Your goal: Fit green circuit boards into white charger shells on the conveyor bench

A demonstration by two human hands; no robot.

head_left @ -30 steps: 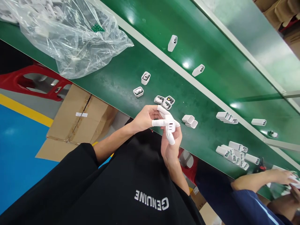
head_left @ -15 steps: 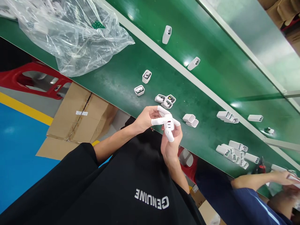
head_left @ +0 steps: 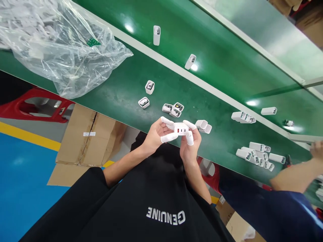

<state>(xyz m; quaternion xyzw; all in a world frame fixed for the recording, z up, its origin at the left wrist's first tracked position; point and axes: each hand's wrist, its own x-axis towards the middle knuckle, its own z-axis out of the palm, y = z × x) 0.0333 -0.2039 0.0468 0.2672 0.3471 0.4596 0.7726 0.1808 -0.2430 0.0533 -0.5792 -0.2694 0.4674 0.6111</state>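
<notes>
A white USB charger (head_left: 181, 129) is held between my two hands above the bench's near edge. Its port face shows one red-lined slot and two small dark slots. My left hand (head_left: 156, 133), wearing white finger cots, is closed on its left end. From the other side, my right hand (head_left: 191, 141), also in finger cots, grips the right end. Just beyond lie open charger housings with circuit boards inside (head_left: 176, 109). To the right of my right hand, two white housings (head_left: 203, 125) lie side by side.
A clear plastic bag (head_left: 83, 50) of white parts covers the bench's far left. Two filled housings (head_left: 147, 94) stand left of centre; more housings (head_left: 254, 156) cluster right. A co-worker's arm (head_left: 295, 173) reaches in at the right. A cardboard box (head_left: 83, 137) stands below.
The charger has turned so its port face lies sideways, with my hands now at its two ends. The view has shifted, and the co-worker's arm has moved.
</notes>
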